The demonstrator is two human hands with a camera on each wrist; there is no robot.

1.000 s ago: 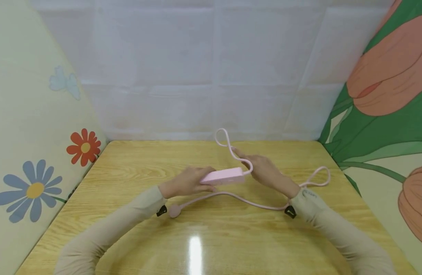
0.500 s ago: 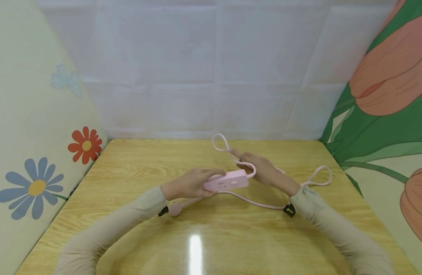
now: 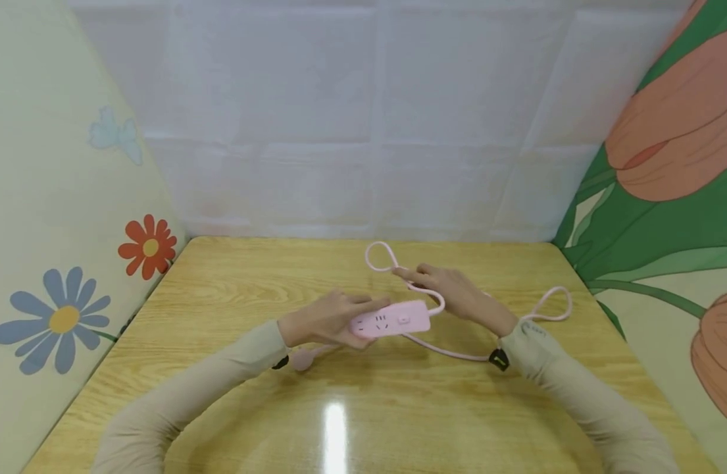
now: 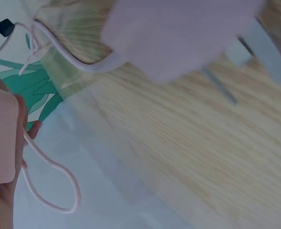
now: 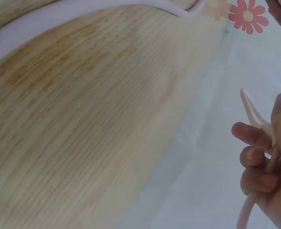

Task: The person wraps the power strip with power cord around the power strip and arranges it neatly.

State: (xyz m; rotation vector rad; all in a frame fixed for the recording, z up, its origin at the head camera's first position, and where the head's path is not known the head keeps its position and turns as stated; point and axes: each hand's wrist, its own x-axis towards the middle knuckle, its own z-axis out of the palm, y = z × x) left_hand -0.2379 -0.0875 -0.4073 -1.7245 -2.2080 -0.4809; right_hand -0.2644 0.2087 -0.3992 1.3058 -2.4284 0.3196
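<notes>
A pink power strip [image 3: 393,318] is gripped at its left end by my left hand [image 3: 323,318], its face with sockets and a switch turned up toward the head camera. From its right end the pink cord [image 3: 439,299] curves back to my right hand [image 3: 458,294]. In the right wrist view, curled fingers [image 5: 258,180] hold that cord, and a small loop [image 5: 247,106] sticks out past them. The plug [image 3: 302,359] lies beside my left wrist. Its metal prongs [image 4: 269,50] show large and blurred in the left wrist view.
More cord [image 3: 452,354] runs along the wooden table [image 3: 250,421] from the plug toward the right wrist, with another loop [image 3: 567,303] beyond the right sleeve. A white sheet [image 3: 316,191] backs the table. Painted flower walls [image 3: 61,319] flank it.
My left hand has tilted the power strip so its socket face turns up toward the head camera. The cord loop by my right fingers has dropped lower; the right hand shifts slightly.
</notes>
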